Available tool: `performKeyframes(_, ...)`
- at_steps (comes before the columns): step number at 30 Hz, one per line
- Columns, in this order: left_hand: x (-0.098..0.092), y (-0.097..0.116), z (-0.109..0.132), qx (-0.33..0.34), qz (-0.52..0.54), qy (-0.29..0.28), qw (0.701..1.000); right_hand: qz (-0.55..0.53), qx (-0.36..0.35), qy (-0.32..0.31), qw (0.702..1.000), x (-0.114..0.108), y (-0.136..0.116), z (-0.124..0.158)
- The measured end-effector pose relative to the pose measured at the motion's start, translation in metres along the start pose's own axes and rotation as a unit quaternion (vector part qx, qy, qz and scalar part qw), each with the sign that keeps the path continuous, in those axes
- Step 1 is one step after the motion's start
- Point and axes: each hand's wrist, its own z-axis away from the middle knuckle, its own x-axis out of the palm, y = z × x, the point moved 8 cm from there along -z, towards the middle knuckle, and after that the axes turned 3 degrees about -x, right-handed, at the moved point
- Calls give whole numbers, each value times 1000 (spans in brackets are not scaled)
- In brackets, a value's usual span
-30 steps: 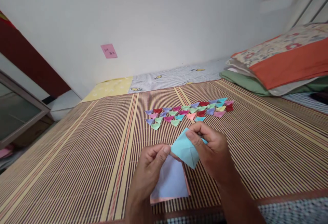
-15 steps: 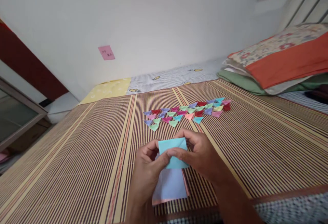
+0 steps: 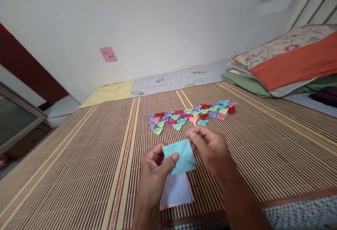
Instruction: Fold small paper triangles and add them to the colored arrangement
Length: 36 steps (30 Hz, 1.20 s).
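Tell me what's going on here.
A person sits over a striped mat and holds a light blue paper with both hands: the left hand pinches its left edge, the right hand its upper right corner. A paper stack lies beneath; small folded triangles sit in rows beyond.

Both hands pinch a blue paper square (image 3: 179, 157) above the striped mat (image 3: 79, 173): left hand (image 3: 155, 168) at its near-left edge, right hand (image 3: 209, 147) at its far corner, folded triangles (image 3: 191, 115) beyond it
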Motion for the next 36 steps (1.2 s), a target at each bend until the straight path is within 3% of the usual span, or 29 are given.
performKeyframes(2, -2, -2, -1, 0, 29, 24, 999, -27, -5, 41, 999, -10, 2, -2)
performKeyframes(3, -4, -3, -2, 2, 45, 40, 998, -37, 1, 30, 999, -8, 3, -3)
performKeyframes(7, -1, -9, -7, 7, 107, 55, 993, -93, 71, -116, 986, 23, 11, 3)
performKeyframes(9, 2, -11, -8, 2, 124, 48, 991, -112, 90, -146, 979, 33, 12, 8)
performKeyframes(14, 4, -15, -8, -40, 102, 1, 994, -116, 100, -120, 981, 29, 16, 8)
performKeyframes(16, 1, -13, -8, -28, 81, -1, 996, -134, 103, -93, 981, 23, 18, 5)
performKeyframes(19, -8, -5, -7, 19, 91, 46, 995, -193, 108, -70, 973, 23, 20, 2)
performKeyframes(26, -7, 0, -7, 56, 141, 91, 984, -141, 100, -160, 972, 48, 15, 9)
performKeyframes(31, -13, -3, -9, 40, 226, 130, 965, -84, 84, -157, 980, 39, 11, 11)
performKeyframes(36, -24, 2, -8, 74, 242, 170, 952, -59, 64, -121, 989, 20, 9, 4)
